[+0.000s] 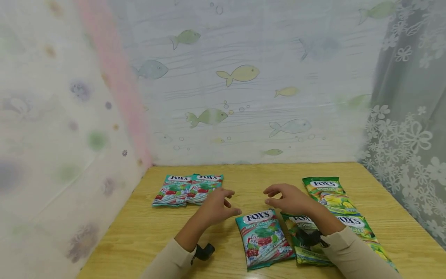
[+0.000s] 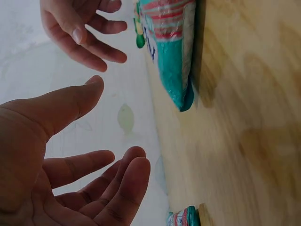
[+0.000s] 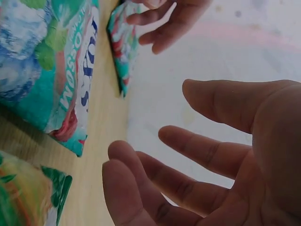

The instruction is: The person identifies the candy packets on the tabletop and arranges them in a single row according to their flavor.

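Note:
Both hands hover over the table with loosely bent fingers and nothing in them. My left hand [image 1: 218,207] is just right of two overlapping teal candy bags, the left one [image 1: 172,190] and the right one [image 1: 203,189]. A third teal Fox's Mint Blossom bag [image 1: 265,239] lies in front, between the two forearms. My right hand [image 1: 287,198] is above and behind that bag, beside the green Springtea bags. In the left wrist view the teal bag [image 2: 171,61] stands apart from the fingers; in the right wrist view the teal bag [image 3: 51,61] does too.
Three green candy bags lie at the right: a back one [image 1: 329,195], a front one [image 1: 306,248] partly under the right forearm, and another [image 1: 362,228] partly hidden by the sleeve. Fish-patterned cloth [image 1: 244,116] hangs behind the wooden table [image 1: 129,240]; patterned curtains flank it.

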Tool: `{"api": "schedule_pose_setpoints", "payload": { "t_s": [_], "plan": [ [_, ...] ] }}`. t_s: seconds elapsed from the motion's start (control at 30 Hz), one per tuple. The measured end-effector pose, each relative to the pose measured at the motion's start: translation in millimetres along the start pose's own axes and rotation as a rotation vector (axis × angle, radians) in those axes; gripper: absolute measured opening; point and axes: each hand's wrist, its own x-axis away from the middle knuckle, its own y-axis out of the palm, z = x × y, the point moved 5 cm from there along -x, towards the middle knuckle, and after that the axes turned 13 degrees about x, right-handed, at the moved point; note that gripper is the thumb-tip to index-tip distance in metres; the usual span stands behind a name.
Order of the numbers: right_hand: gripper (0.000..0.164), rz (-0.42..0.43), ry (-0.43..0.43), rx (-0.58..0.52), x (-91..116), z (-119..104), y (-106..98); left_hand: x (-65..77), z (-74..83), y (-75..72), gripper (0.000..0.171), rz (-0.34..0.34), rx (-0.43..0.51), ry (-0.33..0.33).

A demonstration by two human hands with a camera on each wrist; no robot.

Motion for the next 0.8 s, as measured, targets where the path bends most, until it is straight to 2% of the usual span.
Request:
{"api": "schedule_pose_setpoints", "payload": {
  "t_s": [0.13, 0.3, 0.47, 0.63, 0.8],
  "plan": [
    [0.043, -0.012, 0.006, -0.044, 11.2, -2.2, -1.9, 6.5, 0.6, 3.0, 0.067, -0.008, 0.016, 0.004],
    [0.041, -0.02, 0.069, -0.095, 22.3, 0.3, 1.2, 14.1, 1.1, 7.6, 0.065, -0.021, 0.058, -0.001],
    [0.035, -0.03, 0.101, -0.106, 29.7, 0.3, 5.3, 19.7, -0.8, 13.1, 0.058, -0.05, 0.126, -0.056],
    [0.032, -0.054, 0.101, -0.101, 33.6, 0.1, 9.2, 21.7, -2.3, 18.5, 0.05, -0.083, 0.152, -0.102],
    [0.032, -0.083, 0.093, -0.084, 35.4, 0.4, 13.6, 24.9, -5.3, 25.8, 0.045, -0.15, 0.236, -0.177]
  ]
}}
